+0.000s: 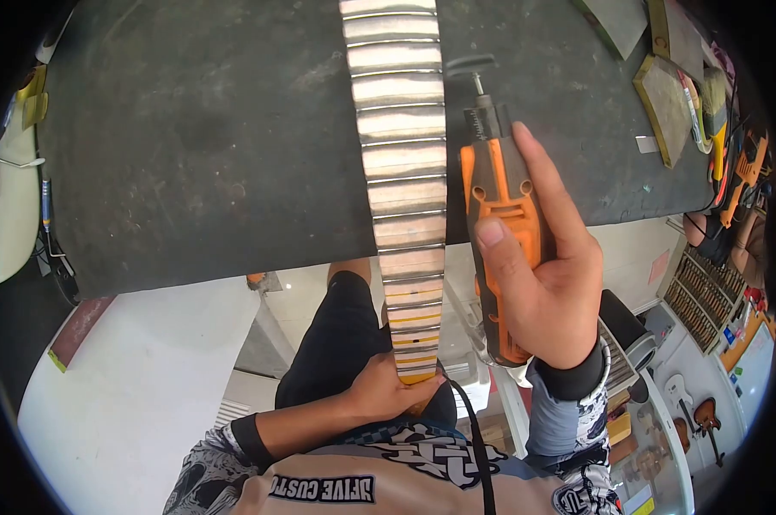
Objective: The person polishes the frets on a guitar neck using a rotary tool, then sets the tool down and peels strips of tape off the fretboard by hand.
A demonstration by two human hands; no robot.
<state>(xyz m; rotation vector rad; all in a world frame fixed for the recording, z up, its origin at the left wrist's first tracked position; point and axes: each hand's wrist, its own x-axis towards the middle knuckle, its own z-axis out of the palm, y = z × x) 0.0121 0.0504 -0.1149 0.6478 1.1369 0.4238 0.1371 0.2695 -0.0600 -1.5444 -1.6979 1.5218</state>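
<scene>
My right hand [547,275] is wrapped round an orange and black rotary tool [504,223], which lies alongside the neck, to its right. A thin dark disc [470,64] sits on the tool's tip, beside the neck's edge. The long guitar neck [405,189] runs from the top of the view down towards my body, its metal frets facing up and masking tape between many of them. My left hand [384,388] grips the neck's near end, fingers partly hidden under it.
A dark work surface [199,154] lies under the neck. Flat offcuts [663,107] and a yellow-handled brush [716,112] lie at the upper right. A pale guitar body [10,206] stands at the left. Another person's arm [748,245] shows at the far right.
</scene>
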